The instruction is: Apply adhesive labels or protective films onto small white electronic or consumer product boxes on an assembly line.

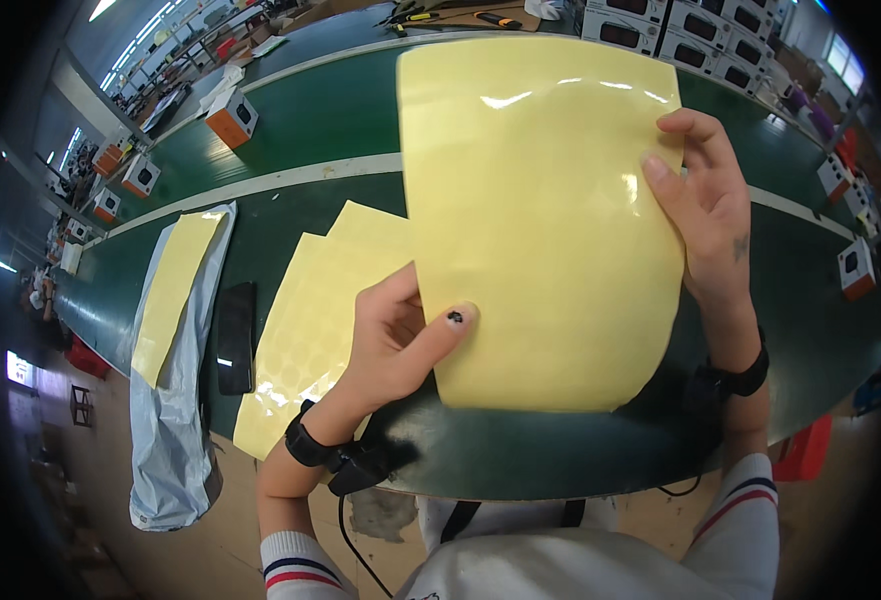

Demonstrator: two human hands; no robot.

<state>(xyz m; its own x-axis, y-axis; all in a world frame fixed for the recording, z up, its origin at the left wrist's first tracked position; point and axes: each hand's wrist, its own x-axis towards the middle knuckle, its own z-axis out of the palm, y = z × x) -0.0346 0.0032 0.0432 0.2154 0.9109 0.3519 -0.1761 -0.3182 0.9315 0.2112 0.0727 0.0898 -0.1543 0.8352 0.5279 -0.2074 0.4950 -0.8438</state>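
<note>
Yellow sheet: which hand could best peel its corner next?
Probably the right hand: its fingertips already pinch the yellow sheet near the top right corner, while the left hand grips the lower left edge.

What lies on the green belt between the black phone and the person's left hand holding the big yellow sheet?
In the head view, overlapping yellow sticker sheets lie flat on the belt between the black phone and the left hand.

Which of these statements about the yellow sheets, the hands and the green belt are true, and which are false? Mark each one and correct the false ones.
1. Both hands hold the large yellow sheet. True: left hand, right hand.
2. The belt is red. False: green.
3. A dark phone lies on the belt. True.
4. No other sheets lie on the belt. False: more yellow sheets lie left.
5. Both wrists are bare. False: black wristbands.
</note>
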